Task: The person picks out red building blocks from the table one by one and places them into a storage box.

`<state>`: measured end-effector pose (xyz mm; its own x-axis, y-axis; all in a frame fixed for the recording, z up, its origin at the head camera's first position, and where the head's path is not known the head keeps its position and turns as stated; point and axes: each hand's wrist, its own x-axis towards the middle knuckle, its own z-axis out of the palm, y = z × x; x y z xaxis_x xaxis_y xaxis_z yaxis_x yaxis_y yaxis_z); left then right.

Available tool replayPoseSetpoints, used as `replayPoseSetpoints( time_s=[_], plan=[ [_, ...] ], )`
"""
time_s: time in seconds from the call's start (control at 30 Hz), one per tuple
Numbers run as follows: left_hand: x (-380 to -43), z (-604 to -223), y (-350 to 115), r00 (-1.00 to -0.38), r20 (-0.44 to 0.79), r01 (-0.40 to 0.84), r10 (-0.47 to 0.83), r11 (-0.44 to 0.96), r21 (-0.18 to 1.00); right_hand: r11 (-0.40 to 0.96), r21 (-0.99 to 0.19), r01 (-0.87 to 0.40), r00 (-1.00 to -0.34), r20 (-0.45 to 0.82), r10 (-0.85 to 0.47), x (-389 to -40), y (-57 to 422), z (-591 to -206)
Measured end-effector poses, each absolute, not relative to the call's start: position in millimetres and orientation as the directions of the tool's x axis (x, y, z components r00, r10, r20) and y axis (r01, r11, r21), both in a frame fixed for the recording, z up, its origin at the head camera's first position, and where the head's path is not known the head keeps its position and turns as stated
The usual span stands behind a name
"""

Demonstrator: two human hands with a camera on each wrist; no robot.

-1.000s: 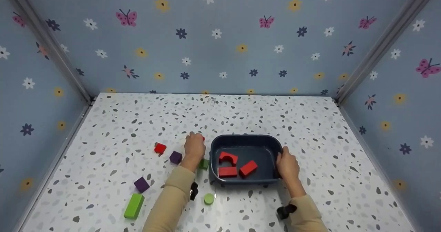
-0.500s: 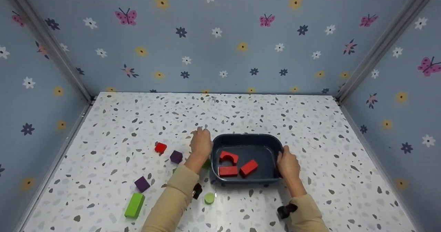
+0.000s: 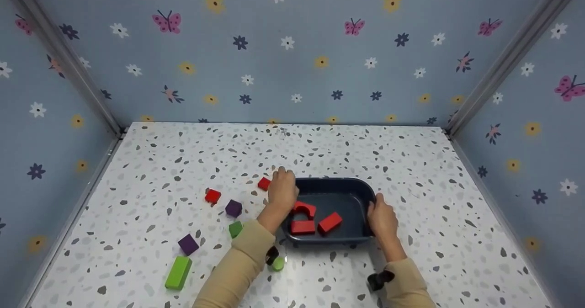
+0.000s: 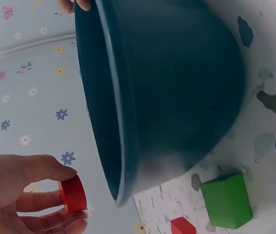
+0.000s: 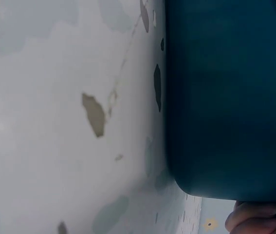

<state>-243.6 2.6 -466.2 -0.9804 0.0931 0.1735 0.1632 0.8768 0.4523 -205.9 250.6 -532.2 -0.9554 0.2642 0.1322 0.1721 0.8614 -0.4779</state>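
My left hand is over the left rim of a dark blue rectangular tub. In the left wrist view, its thumb and fingers pinch a short red cylinder block just off the rim; the hand hides that block in the head view. My right hand grips the tub's right rim, with fingertips curled at the edge in the right wrist view. Inside the tub lie a red arch block and two red rectangular blocks, one flat along the front and one turned at an angle.
Left of the tub lie two small red blocks, two purple blocks, a green block and a long light green block. A light green round block sits near the left sleeve. Patterned walls surround the speckled table.
My left hand has moved right, from beside the tub to over its left rim. A small red block and a green block it covered now show. The right hand stays on the tub.
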Motion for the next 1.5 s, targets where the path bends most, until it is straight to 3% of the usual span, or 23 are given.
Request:
replayPoseSetpoints(
  time_s=[0.53, 1.5],
  plan=[
    [-242, -473, 34, -0.962, 0.221, 0.242, 0.160, 0.875, 0.419, 0.867, -0.465, 0.181, -0.958, 0.115, 0.262, -206, 251, -531],
    [-242, -496, 63, -0.984, 0.082, 0.180, 0.160, 0.888, 0.424, 0.868, -0.461, 0.184, -0.956, 0.122, 0.267, -206, 250, -530]
  ],
)
